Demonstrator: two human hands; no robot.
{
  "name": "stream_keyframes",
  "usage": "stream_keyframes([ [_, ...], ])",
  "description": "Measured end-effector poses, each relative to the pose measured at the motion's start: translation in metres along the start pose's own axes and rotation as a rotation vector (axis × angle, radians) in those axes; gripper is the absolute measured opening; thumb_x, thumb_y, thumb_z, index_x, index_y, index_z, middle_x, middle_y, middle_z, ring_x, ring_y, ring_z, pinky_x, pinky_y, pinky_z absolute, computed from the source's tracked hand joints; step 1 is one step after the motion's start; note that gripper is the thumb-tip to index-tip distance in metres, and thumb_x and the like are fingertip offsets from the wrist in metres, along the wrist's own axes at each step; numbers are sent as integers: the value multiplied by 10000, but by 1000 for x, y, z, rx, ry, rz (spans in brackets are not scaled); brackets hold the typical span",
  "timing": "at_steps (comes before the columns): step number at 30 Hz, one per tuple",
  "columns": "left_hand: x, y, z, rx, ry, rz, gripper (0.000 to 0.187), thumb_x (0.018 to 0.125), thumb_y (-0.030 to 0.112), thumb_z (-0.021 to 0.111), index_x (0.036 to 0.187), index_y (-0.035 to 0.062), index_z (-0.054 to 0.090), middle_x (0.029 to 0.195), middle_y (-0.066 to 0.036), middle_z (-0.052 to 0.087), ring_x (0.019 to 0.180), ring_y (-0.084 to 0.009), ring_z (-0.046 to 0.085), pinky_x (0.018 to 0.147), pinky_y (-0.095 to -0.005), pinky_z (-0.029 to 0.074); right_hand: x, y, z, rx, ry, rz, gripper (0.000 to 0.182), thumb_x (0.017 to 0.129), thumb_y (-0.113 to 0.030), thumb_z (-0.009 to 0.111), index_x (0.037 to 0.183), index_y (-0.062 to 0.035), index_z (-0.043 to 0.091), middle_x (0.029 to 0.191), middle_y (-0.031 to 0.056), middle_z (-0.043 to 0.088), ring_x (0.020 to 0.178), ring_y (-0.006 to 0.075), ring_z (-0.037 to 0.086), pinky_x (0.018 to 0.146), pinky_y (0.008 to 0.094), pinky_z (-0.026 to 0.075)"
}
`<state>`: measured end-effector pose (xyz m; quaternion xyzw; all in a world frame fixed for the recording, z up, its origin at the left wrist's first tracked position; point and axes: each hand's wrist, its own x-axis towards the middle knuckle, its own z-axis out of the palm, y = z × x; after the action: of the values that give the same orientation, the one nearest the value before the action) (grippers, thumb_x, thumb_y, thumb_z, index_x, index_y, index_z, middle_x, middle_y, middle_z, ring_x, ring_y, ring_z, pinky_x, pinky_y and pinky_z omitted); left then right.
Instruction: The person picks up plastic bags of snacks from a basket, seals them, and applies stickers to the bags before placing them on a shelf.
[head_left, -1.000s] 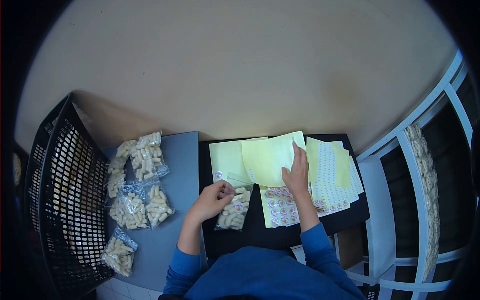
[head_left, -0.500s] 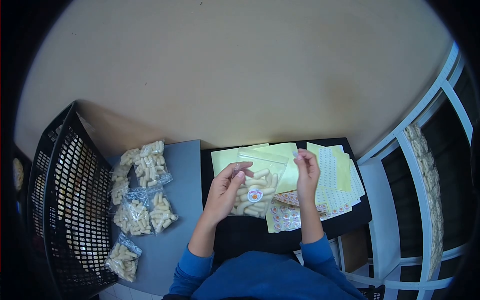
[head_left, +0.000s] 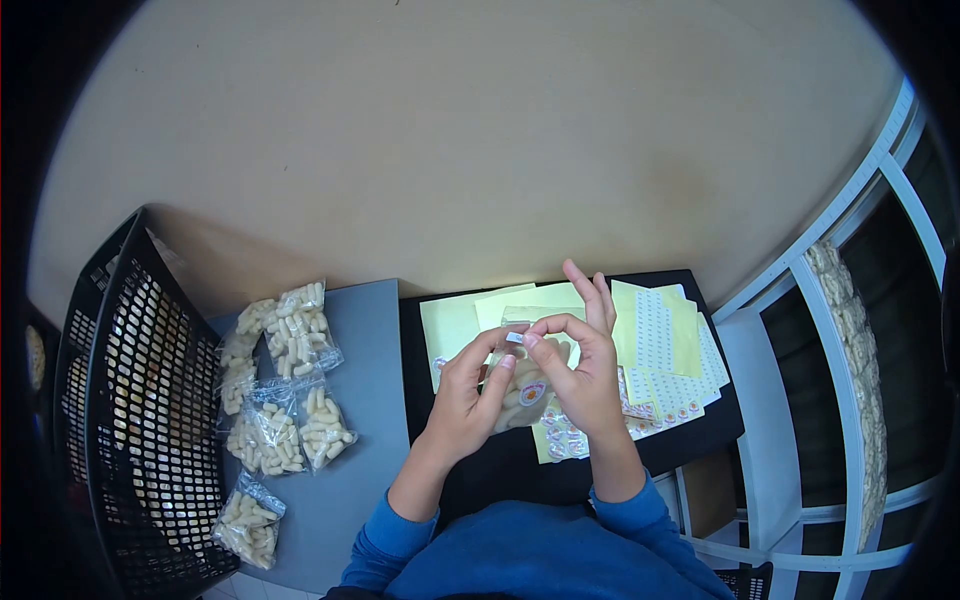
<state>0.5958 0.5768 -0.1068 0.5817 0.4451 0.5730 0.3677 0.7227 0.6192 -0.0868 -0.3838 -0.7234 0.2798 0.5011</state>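
A clear zip bag (head_left: 513,416) of pale, finger-shaped pieces is tilted up over the black table, a round orange-and-white sticker (head_left: 532,393) on its front. My left hand (head_left: 462,400) grips the bag by its left side, thumb across the front. At the bag's upper part, my right hand (head_left: 582,378) pinches a small white label (head_left: 515,338) between thumb and index finger, its other fingers raised. Part of the bag is hidden behind my right hand. Yellow backing sheets (head_left: 455,318) lie behind the bag, and sheets of round stickers (head_left: 565,441) lie beneath my right wrist.
Several filled bags (head_left: 297,330) lie on the grey table (head_left: 365,380) to the left, beside a tall black perforated crate (head_left: 150,400). Label sheets (head_left: 655,335) are spread on the black table's right side. A white-framed rack (head_left: 835,400) stands at far right.
My right hand has moved left and down onto the bag's upper part, bringing the small label against it. The bag has tilted, and its sticker now faces further right.
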Motion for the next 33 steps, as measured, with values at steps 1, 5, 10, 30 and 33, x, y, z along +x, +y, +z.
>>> stream_keyframes([
  [1, -1, -1, 0, 5, 5, 20, 263, 832, 85, 439, 1074, -8, 482, 958, -135, 558, 844, -175, 550, 681, -284, 462, 0, 0, 0, 0, -1, 2, 55, 702, -144, 623, 701, -91, 609, 1310, 129, 316, 1258, 348, 119, 992, 479, 99],
  [5, -2, -4, -1, 24, 1, 12, 263, 828, 87, 444, 1070, -9, 481, 946, -137, 555, 835, -179, 553, 677, -289, 463, 1, -1, 0, -17, 19, -23, 56, 692, -141, 629, 689, -88, 610, 1296, 133, 335, 1253, 347, 135, 991, 477, 117],
  [10, -4, -5, -1, 1, 4, 17, 263, 825, 79, 441, 1070, -7, 480, 954, -139, 554, 831, -180, 557, 668, -291, 466, 1, -3, 2, -64, 60, -77, 51, 671, -123, 641, 675, -85, 606, 1282, 133, 354, 1244, 350, 164, 987, 473, 140],
  [30, -5, -1, -4, -17, 176, 21, 147, 820, 77, 497, 745, -42, 540, 733, -91, 625, 691, -105, 591, 650, -234, 466, -3, 3, 11, 219, 122, -68, 233, 590, -62, 712, 750, -43, 544, 1153, 148, 414, 1061, 301, 421, 870, 398, 371],
  [33, -5, -5, -5, -44, 201, 13, 150, 818, 74, 505, 712, -29, 536, 712, -81, 622, 682, -97, 590, 633, -225, 463, -5, -2, 13, 330, 110, 27, 312, 601, -29, 696, 843, -34, 499, 1128, 126, 405, 1005, 238, 460, 801, 334, 436],
])
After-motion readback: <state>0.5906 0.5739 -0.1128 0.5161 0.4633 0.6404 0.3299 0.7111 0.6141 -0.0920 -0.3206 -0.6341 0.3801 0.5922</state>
